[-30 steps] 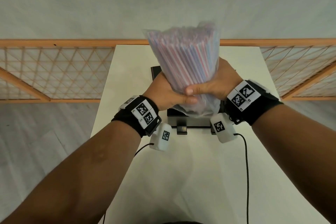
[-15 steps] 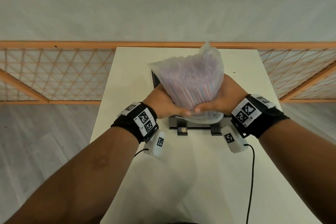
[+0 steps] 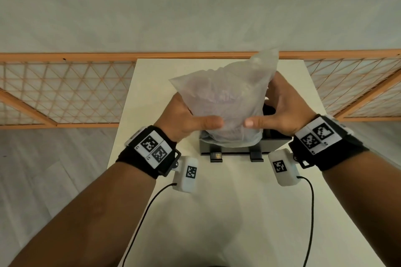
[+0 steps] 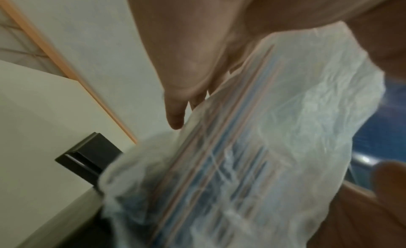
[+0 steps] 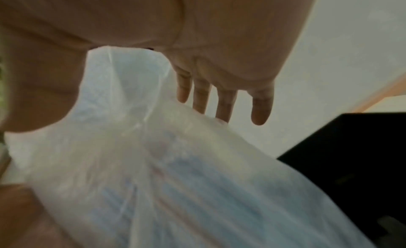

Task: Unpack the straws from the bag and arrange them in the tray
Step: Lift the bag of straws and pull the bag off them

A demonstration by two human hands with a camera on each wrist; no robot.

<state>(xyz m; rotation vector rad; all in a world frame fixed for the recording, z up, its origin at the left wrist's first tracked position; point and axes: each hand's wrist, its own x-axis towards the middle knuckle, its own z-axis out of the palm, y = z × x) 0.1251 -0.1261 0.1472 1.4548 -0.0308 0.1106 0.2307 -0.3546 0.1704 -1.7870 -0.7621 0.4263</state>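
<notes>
A translucent plastic bag [image 3: 225, 97] of striped straws [image 4: 219, 156] stands with its lower end in the black tray [image 3: 271, 144] on the table. My left hand [image 3: 184, 119] lies against the bag's left side, thumb straight across the front, fingers [image 4: 175, 113] straight along the plastic. On the right side is my right hand [image 3: 282, 106], its thumb pointing inward and its fingers [image 5: 261, 109] straight and spread over the bag [image 5: 175, 173]. Neither hand is curled round the bag. The top of the bag sticks up loose and crumpled.
The cream table [image 3: 238, 212] is narrow, with bare surface between me and the tray. A wooden lattice fence [image 3: 65, 93] runs behind its far edge. Two black cables [image 3: 311, 212] hang from the wrist cameras over the table.
The bag has come down from a raised position into the tray. Both hands have gone from gripping its base to lying open at its sides.
</notes>
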